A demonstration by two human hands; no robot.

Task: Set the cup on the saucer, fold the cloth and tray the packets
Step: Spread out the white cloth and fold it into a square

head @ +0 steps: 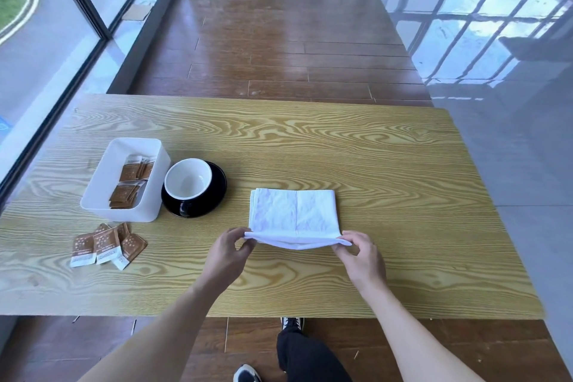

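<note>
The white cloth [293, 211] lies near the middle of the wooden table [372, 164], already folded into a layered rectangle, with its near edge lifted slightly off the surface. The left hand [228, 253] pinches the near left corner of that edge between thumb and fingers, and the right hand [361, 257] pinches the near right corner the same way, so the raised edge sags a little between them. The far part of the cloth rests flat on the table.

To the left of the cloth stands the cup [188, 179], white inside and dark outside, sitting on the black saucer [217, 187]; the cup sits toward the saucer's left side. Just beside the saucer, further left, is the white tray [102, 186], a deep rectangular bin that holds several brown packets [131, 180] in loose piles. In front of the tray, a small heap of loose packets [107, 245] lies on the bare table, overlapping one another, brown with white ends.

Below the table's near edge, a dark trouser leg [305, 357] and two shoes show on the wooden floor [279, 40].
</note>
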